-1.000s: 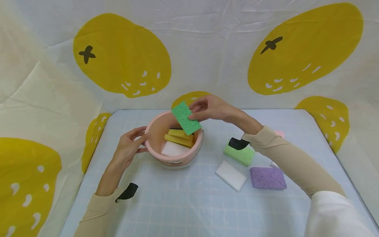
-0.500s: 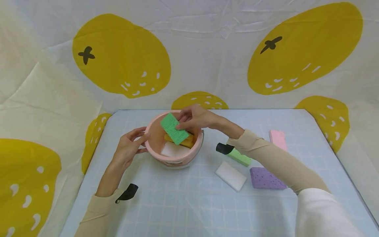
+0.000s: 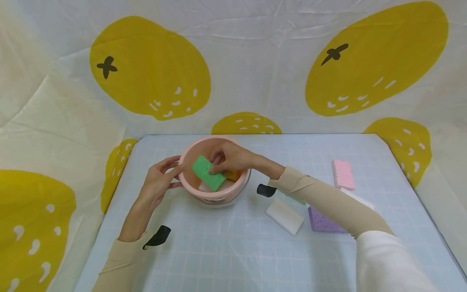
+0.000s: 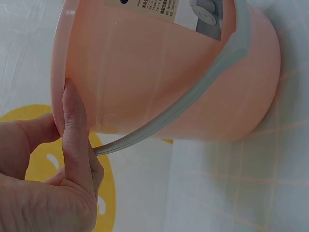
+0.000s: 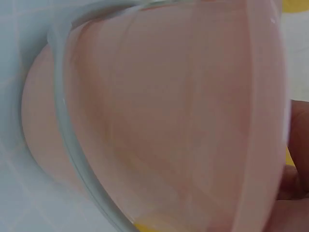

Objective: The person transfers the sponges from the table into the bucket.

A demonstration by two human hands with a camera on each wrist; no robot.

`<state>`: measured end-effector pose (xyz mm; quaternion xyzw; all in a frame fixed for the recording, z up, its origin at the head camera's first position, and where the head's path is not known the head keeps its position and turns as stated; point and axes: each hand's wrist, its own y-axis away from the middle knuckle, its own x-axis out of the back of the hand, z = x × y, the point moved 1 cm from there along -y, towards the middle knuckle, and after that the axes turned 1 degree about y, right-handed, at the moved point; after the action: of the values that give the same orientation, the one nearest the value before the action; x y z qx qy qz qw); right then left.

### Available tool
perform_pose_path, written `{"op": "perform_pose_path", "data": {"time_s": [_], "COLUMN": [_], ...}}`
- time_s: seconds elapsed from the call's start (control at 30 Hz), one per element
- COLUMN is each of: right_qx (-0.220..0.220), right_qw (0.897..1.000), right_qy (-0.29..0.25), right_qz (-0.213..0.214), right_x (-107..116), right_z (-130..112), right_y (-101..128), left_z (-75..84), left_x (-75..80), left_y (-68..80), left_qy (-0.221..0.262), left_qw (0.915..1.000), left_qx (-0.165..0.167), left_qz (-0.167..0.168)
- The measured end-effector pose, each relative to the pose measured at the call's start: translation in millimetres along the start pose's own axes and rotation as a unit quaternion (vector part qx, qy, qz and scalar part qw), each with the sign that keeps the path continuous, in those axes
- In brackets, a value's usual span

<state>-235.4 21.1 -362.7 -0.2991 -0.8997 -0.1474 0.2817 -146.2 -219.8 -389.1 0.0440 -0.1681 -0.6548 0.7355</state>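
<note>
A pink bucket (image 3: pixel 233 194) with a grey handle stands on the table. My left hand (image 3: pixel 155 180) grips its left rim; in the left wrist view the thumb and fingers pinch the rim of the bucket (image 4: pixel 145 82). Inside the bucket opening, my right hand (image 3: pixel 235 157) pinches a green sponge (image 3: pixel 204 172) between thumb and fingers. Beneath it show a yellow sponge (image 3: pixel 233 175) and part of a white sponge (image 3: pixel 228 184). In the right wrist view the bucket wall (image 5: pixel 159 96) hides most of the right hand (image 5: pixel 299 150) and all of the green sponge.
Right of the bucket lie a white sponge (image 3: pixel 284 216), a purple sponge (image 3: pixel 324 221), a pink sponge (image 3: pixel 343 174) and another white piece (image 3: pixel 357 198). A light green sponge (image 3: pixel 294 198) is mostly hidden under the right sleeve. A patterned cloth (image 3: pixel 255 73) hangs behind the table.
My right hand has carried the green sponge left and down, from above the bucket's rim into its opening. The left hand has stayed at the rim.
</note>
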Motion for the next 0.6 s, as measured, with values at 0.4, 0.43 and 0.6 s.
{"op": "perform_pose_path", "data": {"time_s": [0.4, 0.43, 0.6], "right_qx": [0.02, 0.02, 0.014], "right_qw": [0.995, 0.995, 0.993], "right_qy": [0.094, 0.094, 0.104], "right_qz": [-0.029, -0.033, -0.052], "right_x": [-21, -23, -28], "right_z": [1, 0, 0], "right_y": [-6, -6, -7], "left_z": [-0.3, -0.4, -0.8], "left_x": [-0.4, -0.7, -0.7], "left_y": [-0.8, -1.0, -1.8], "left_qy": [-0.008, -0.007, -0.008], "left_qw": [0.9998, 0.9998, 0.9998], "left_qx": [0.013, 0.015, 0.015], "left_qz": [0.01, 0.01, 0.011]}}
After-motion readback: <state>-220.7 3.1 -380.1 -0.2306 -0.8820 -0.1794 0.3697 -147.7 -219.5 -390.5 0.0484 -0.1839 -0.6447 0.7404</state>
